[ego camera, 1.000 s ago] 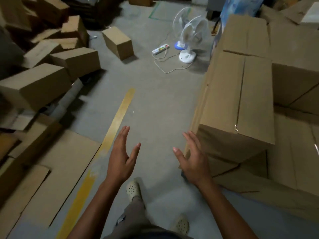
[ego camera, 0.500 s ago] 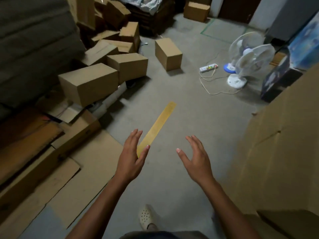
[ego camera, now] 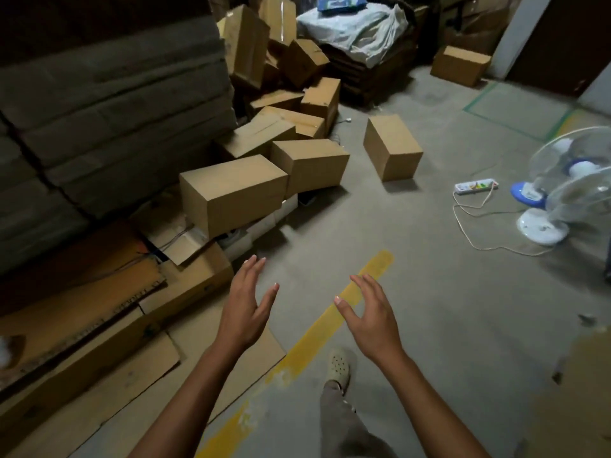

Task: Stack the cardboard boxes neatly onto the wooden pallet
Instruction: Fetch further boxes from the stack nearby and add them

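The view has swung left since half a second ago: the tall stacked cardboard that filled the right side is now only a blurred brown corner [ego camera: 582,375] at the lower right, and the heap of cardboard boxes [ego camera: 291,104] against the dark bales [ego camera: 115,110] sits nearer the middle. Both hands stay as they were, held out in front and holding nothing. The left hand [ego camera: 246,309] is spread with straight fingers. The right hand [ego camera: 370,315] is loosely cupped, palm turned towards the left. The yellow floor line [ego camera: 330,320] now runs between the wrists, and a pale perforated shoe [ego camera: 339,365] steps just beside it under the right forearm. The nearest box [ego camera: 231,193] tilts on scraps at the heap's front edge, a second box [ego camera: 309,166] touches it behind, and a lone box [ego camera: 391,147] stands apart on the bare concrete. The pallet cannot be made out. Flattened cardboard sheets [ego camera: 99,328] lie at the left, and print along one edge is too blurred to read. The white power strip [ego camera: 476,187] beside the two fans [ego camera: 568,193] shows coloured marks, none legible.
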A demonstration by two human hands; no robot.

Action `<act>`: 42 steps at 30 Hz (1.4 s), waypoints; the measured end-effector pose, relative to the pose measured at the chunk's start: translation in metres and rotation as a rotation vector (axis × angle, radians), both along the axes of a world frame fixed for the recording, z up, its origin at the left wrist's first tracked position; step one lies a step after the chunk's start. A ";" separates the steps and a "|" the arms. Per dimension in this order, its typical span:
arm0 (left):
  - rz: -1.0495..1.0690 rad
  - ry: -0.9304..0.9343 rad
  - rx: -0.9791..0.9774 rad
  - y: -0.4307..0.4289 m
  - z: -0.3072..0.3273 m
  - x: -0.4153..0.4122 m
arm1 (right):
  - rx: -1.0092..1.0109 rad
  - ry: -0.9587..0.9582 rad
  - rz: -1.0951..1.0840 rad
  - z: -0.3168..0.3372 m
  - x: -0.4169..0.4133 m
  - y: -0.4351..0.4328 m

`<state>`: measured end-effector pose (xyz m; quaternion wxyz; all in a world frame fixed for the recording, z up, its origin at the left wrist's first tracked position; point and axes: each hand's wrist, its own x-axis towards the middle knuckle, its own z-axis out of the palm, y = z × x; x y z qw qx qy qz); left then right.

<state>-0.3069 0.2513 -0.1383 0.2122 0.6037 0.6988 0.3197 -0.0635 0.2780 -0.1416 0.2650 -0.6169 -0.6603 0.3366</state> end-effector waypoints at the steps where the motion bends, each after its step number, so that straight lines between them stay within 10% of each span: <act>1: 0.018 -0.007 0.004 0.023 0.001 -0.005 | -0.004 0.021 0.015 -0.002 -0.006 0.026; 21: 0.530 -0.242 -0.048 0.309 0.013 -0.179 | -0.219 0.185 0.259 0.007 -0.183 0.386; 35: 0.570 -0.335 -0.193 0.498 -0.033 -0.443 | -0.737 0.444 -0.083 -0.061 -0.415 0.542; 42: 0.740 -0.723 -0.333 0.564 -0.081 -0.515 | -0.973 0.464 -0.235 -0.110 -0.486 0.574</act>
